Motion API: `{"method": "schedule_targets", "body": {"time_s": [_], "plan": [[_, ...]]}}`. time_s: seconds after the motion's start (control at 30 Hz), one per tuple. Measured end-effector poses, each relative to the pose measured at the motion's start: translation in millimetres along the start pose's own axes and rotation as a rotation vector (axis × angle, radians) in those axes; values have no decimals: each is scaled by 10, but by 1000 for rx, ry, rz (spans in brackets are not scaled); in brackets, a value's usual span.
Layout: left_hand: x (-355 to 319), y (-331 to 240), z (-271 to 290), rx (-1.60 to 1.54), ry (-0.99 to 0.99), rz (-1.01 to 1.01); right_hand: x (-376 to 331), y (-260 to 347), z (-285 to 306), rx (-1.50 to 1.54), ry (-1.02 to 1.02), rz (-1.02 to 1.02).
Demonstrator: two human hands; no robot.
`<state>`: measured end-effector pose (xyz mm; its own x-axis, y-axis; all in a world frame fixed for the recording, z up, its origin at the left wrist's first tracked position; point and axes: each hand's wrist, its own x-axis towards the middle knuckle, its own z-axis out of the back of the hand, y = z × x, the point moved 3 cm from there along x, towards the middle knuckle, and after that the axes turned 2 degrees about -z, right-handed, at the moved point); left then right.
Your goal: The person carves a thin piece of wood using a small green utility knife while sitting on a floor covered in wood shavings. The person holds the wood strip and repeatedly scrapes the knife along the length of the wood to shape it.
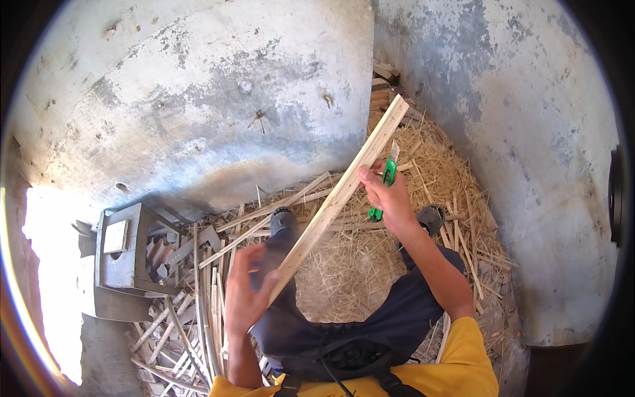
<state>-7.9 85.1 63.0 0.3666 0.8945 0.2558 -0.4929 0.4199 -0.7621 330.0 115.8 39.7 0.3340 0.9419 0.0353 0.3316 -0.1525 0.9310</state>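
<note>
A long pale wooden strip (340,192) slants across the middle, its lower end near my lap and its upper end toward the wall corner. My right hand (390,197) grips it between thumb and fingers around mid-length. Held in the same hand is a green utility knife (389,172), its blade out and pointing up and away from me. At the strip's lower end, my left hand (248,291) has its fingers apart and slightly blurred. Its thumb lies at the strip's edge; whether it touches, I cannot tell.
Wood shavings (350,271) cover the floor between my feet and pile up at right. Several loose wooden strips (211,298) lie to the left, beside a grey wooden box (122,245). Weathered walls (231,86) stand ahead and on the right. Bright light enters at far left.
</note>
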Motion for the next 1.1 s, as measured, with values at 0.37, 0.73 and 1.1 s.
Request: {"method": "schedule_targets", "body": {"time_s": [0.37,0.73,1.1], "plan": [[427,152,-595,-480,610,406,-38,68,167,-295,-4,150],[294,-94,-680,-459,412,391,-479,172,-156,-828,87,731],[211,-70,-741,-590,455,427,-545,127,-244,-963,122,684]]}}
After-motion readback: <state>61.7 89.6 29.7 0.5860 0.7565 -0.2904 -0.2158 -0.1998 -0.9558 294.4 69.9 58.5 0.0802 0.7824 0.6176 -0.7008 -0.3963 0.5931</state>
